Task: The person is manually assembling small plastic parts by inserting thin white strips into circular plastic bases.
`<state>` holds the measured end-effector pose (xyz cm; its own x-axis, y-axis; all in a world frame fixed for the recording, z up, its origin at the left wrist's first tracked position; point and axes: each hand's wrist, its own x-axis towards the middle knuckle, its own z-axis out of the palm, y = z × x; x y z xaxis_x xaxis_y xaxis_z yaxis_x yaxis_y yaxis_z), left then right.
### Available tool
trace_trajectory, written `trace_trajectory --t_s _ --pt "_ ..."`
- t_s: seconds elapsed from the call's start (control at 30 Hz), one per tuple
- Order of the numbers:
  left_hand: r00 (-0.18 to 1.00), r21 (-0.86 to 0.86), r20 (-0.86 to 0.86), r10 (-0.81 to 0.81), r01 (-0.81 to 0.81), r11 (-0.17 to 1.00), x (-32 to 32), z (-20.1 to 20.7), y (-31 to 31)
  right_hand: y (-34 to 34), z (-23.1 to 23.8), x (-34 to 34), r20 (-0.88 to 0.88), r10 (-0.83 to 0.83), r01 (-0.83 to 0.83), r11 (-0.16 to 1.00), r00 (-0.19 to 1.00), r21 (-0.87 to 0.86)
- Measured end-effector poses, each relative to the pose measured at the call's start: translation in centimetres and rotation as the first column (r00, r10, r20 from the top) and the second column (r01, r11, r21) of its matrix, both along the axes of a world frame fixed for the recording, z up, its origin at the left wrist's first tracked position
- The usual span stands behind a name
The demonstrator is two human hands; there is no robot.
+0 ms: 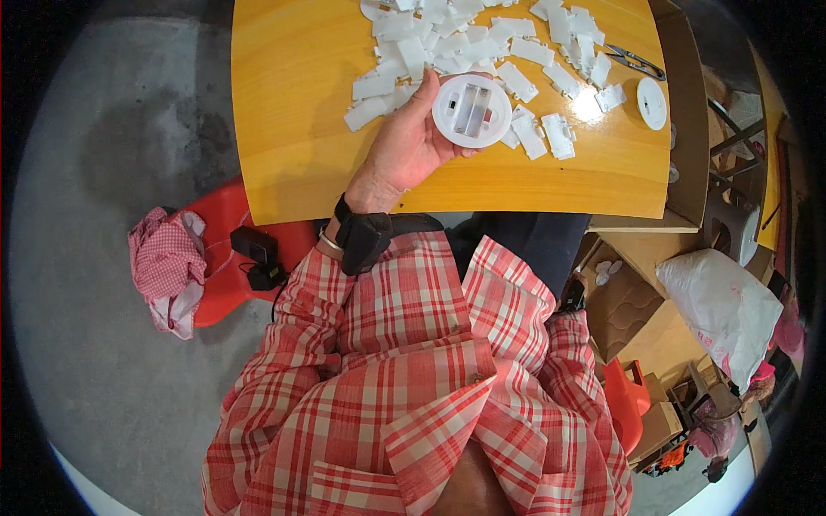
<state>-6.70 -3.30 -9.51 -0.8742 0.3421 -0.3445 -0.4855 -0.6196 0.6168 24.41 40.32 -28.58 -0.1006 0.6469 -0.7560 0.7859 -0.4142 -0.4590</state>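
My left hand [411, 138] is closed around the rim of a round white plastic battery housing [489, 127], held above the table's near edge. The housing's open battery compartment faces up, showing long slots and a small dark part beside them. Several flat white plastic covers [413, 56] lie heaped and scattered beyond and beside the hand. My right arm hangs down by the cardboard box [628, 310] at the right, a dark band at its wrist. The right hand is barely visible there, and its fingers cannot be made out. White round pieces [608, 268] show in that box.
The yellow table [301, 129] carries thread snips [637, 62] and a white disc [651, 103] at the right. A red stool [219, 288] with a checked cloth [168, 267] and black adapter stands left. A white bag [723, 301] sits right; another person [716, 430] is farther off.
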Motion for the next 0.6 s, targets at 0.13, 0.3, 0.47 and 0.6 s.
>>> trace_trajectory --t_s 0.13,0.3,0.47,0.6 --pt "1.0 0.017 0.016 0.014 -0.014 1.0 -0.1 -0.3 -0.1 -0.4 -0.4 -0.9 -0.014 -0.016 0.016 1.0 1.0 0.0" --pt "1.0 -0.005 -0.024 -0.001 0.001 1.0 0.0 -0.4 -0.1 -0.8 -0.9 -2.2 -0.033 -0.035 0.035 0.999 0.999 0.0" --pt "1.0 0.001 -0.025 -0.001 0.001 1.0 0.0 -0.1 0.0 -1.2 -1.6 -3.8 -0.055 -0.048 0.048 0.999 0.997 -0.003" --pt "0.999 0.02 -0.044 -0.011 0.012 1.0 0.0 -0.2 0.1 -1.5 -2.2 -5.1 -0.074 -0.06 0.06 0.998 0.995 -0.006"
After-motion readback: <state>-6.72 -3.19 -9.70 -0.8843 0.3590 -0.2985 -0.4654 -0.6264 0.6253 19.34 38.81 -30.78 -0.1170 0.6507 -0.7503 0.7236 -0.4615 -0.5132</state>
